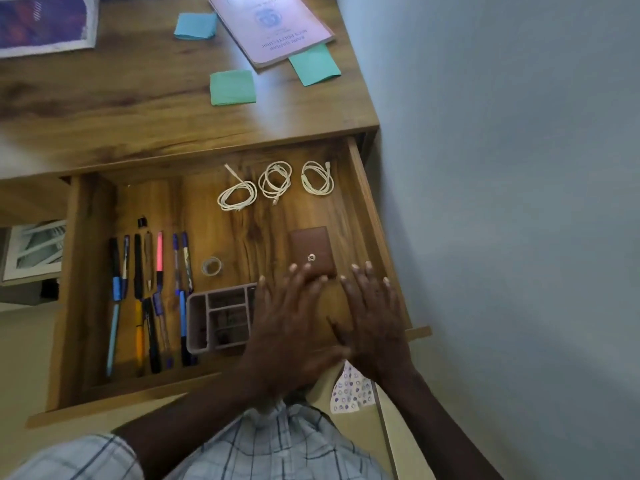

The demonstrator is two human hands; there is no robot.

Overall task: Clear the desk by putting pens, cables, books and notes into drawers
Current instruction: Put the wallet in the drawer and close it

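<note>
The wooden drawer [86,271] stands pulled out below the desk top [104,109]. Three coiled white cables [277,181] lie at its back, and several pens [138,292] lie in a row at its left. My left hand [287,327] and my right hand [374,320] hover flat over the drawer's front right, fingers spread, holding nothing. The left fingertips overlap the near edge of a small brown notebook [311,247]. On the desk lie a pink book [270,26], two green notes [232,87] and a blue note [195,26].
A grey compartment tray [207,323] and a roll of clear tape [212,265] sit in the drawer's middle. A purple book [45,22] lies at the desk's far left. A pale wall [519,168] runs close along the right side.
</note>
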